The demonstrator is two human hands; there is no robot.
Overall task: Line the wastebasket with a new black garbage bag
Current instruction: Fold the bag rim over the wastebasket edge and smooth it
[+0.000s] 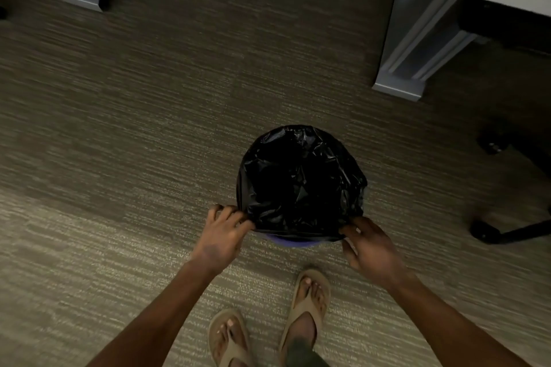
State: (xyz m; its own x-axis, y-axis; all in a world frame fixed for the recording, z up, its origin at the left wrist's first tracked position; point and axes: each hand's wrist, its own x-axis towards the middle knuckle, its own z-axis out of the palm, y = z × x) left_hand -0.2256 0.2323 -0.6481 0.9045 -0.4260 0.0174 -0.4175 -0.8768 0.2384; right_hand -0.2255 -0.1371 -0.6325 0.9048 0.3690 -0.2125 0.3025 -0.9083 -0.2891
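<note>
The bag (301, 182) is draped over the mouth of the bin (293, 241), which stands on the carpet (119, 128) just ahead of the person's feet, with only a sliver of purple wall showing under the film's near edge. The left hand (222, 235) and right hand (369, 247) each pinch that near edge at its two corners. The film looks thin, light, limp and slick, so it is probably best held by the hem and drawn down evenly, since a hard tug could tear it.
</note>
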